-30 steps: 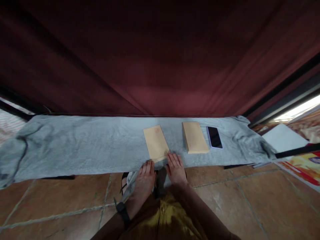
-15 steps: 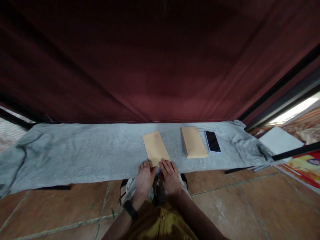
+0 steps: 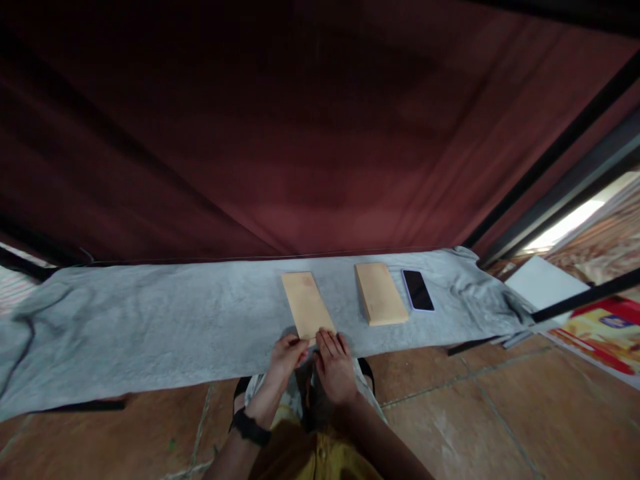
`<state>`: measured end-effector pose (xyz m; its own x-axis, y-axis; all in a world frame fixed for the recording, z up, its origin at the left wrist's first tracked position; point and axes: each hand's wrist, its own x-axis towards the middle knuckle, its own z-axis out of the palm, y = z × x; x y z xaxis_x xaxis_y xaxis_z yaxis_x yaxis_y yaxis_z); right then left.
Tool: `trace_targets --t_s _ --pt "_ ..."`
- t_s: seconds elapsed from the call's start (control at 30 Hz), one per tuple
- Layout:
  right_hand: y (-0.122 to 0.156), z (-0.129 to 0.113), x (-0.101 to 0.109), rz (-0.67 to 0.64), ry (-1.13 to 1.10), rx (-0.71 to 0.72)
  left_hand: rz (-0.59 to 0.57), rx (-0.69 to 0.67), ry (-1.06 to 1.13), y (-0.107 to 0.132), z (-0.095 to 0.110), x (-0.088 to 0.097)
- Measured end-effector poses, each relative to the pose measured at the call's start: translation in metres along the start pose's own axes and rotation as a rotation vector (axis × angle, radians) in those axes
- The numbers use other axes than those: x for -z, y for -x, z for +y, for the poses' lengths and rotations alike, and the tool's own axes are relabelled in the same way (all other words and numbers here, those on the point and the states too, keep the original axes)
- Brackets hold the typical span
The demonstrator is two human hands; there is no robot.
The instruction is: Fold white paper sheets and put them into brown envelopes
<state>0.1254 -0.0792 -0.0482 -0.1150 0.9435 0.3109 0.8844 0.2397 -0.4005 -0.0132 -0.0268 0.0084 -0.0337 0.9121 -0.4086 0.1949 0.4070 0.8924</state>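
Note:
A brown paper envelope [image 3: 306,301] lies flat on the grey cloth, its near end at the cloth's front edge. My left hand [image 3: 287,357] pinches the near left corner of this envelope between thumb and fingers. Stretched out flat, the fingers of my right hand [image 3: 334,365] press on its near right end. A neat stack of similar brown envelopes [image 3: 383,293] sits to the right. Beyond the stack lies a phone [image 3: 419,291] with a dark screen and a pale purple edge.
Grey cloth [image 3: 165,320] covers the long narrow surface. Behind it hangs a dark red fabric wall [image 3: 310,167], with black bars [image 3: 560,153] at the right. A white panel [image 3: 545,288] and a red-and-yellow printed box [image 3: 605,333] stand at the far right. Tiled floor [image 3: 440,420] shows below.
My left hand has gone from resting fingers on the envelope to pinching its near corner. My right hand stays on the near end. The view has shifted slightly.

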Motion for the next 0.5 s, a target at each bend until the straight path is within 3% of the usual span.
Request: trace_targets --t_s 0.17,0.27,0.37,0.5 --pt "-0.01 -0.002 0.01 0.011 0.024 -0.092 -0.076 -0.063 0.113 0.013 0.023 -0.012" --pt "-0.018 0.003 0.022 0.06 -0.138 -0.195 -0.093 -0.156 0.189 0.021 0.035 -0.017" --pt "-0.029 0.014 0.033 0.188 -0.588 -0.444 -0.021 -0.18 0.192 0.024 0.033 -0.018" --pt "-0.036 0.024 0.035 0.325 -1.272 -0.714 0.01 -0.058 0.221 0.022 0.015 -0.022"
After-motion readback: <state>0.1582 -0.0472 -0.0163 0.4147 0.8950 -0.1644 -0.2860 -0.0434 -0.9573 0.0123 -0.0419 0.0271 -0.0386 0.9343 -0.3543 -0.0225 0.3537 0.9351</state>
